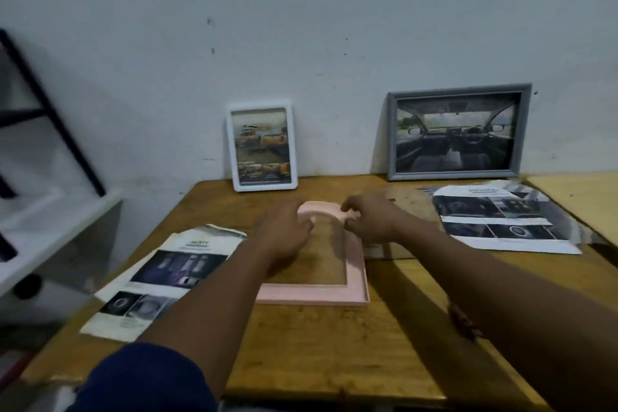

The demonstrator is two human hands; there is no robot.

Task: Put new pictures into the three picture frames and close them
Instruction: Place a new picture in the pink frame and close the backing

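View from your head, looking down on a wooden worktop (pixel 334 344). The pink frame (pixel 355 278), arched at its far end, lies flat at the centre with its opening bare, so the wood shows through. Your left hand (pixel 284 237) rests on the frame's left side, its fingers (pixel 306 226) loosely extended and gripping nothing. Your right hand (pixel 373 221) is at the right shoulder of the arch, its fingers (pixel 349 207) curled over the pink rim and the thumb beneath, pinching it; blur hides the exact contact. A white frame (pixel 267 186) and a grey frame (pixel 454 173), each holding a picture, stand on the far edge and lean against the wall (pixel 301 27). One printed sheet (pixel 160 281) lies to the left of the pink frame, and another printed page (pixel 501 217) lies to its right.
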